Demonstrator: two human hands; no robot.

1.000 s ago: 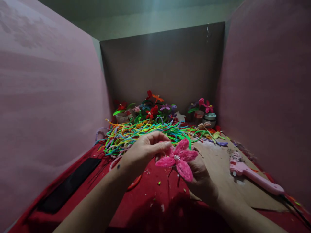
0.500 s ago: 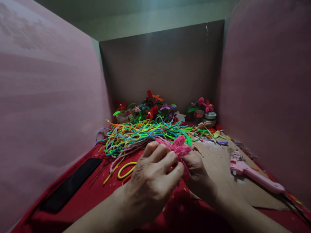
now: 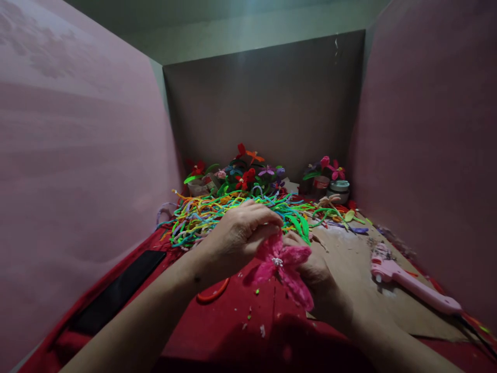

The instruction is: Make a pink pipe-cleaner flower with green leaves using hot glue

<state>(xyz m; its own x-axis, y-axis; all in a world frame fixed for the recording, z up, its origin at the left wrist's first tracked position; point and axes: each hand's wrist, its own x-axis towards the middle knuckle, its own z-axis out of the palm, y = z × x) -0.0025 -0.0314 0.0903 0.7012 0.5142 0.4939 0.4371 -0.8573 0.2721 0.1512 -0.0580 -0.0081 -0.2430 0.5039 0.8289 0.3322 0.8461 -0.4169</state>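
A bright pink pipe-cleaner flower with a pale beaded centre faces me, its petals spread. My left hand is closed at its upper petal, fingertips pinched together there. Behind the blossom, my right hand grips the flower; its fingers are mostly hidden by the petals, and so is the stem. Bright green leaves show just beyond my right hand; whether they belong to this flower I cannot tell.
A heap of coloured pipe cleaners lies beyond my hands, with finished flowers and a jar behind. A pink glue gun rests on cardboard at right. A black phone lies left; orange-handled scissors may be the red loop.
The flower has turned and tipped so its centre faces me. My left hand has moved up and away from the centre to the upper petal; my right hand keeps its grip.
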